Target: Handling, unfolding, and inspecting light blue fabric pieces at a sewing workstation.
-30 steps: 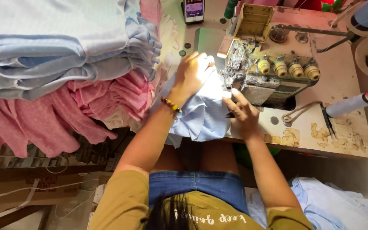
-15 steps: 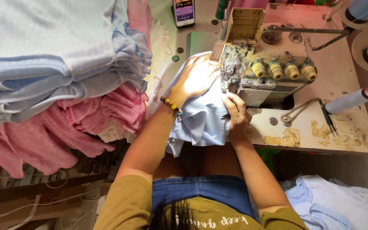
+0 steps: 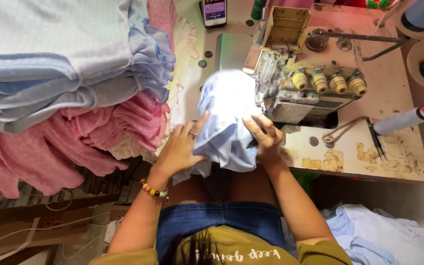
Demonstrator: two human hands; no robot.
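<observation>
We press our left hand (image 3: 178, 152) against the near left side of a pale blue cloth (image 3: 224, 122), fingers (image 3: 198, 123) spread and flat on the fabric, the thumb tucked under a fold, so the hand pinches the cloth lightly rather than clenching it. Our right hand (image 3: 266, 142) lies on the cloth's right edge, fingers (image 3: 253, 128) extended and pressing it down; we cannot tell whether they grip anything beneath. The cloth sits bunched between both hands, its far end brightly lit and running up to the sewing machine (image 3: 303, 73), which stands just beyond the right fingers. Its near end hangs over the desk (image 3: 388, 152) edge toward our lap.

On the left wrist is a bead bracelet (image 3: 154, 190). Four yellow thread knobs (image 3: 329, 82) line the machine's front, just past the right fingers. Further right of that hand, a pair of scissors (image 3: 339, 131) and a blue thread cone (image 3: 401, 120) lie on the worn desk. Beyond the left fingers a phone (image 3: 214, 11) rests at the far edge. Well to the left of the left hand rises a stack of folded blue cloths (image 3: 60, 59) over crumpled pink cloths (image 3: 69, 142). Near our right elbow, low on the right, lies a heap of blue fabric (image 3: 384, 235).
</observation>
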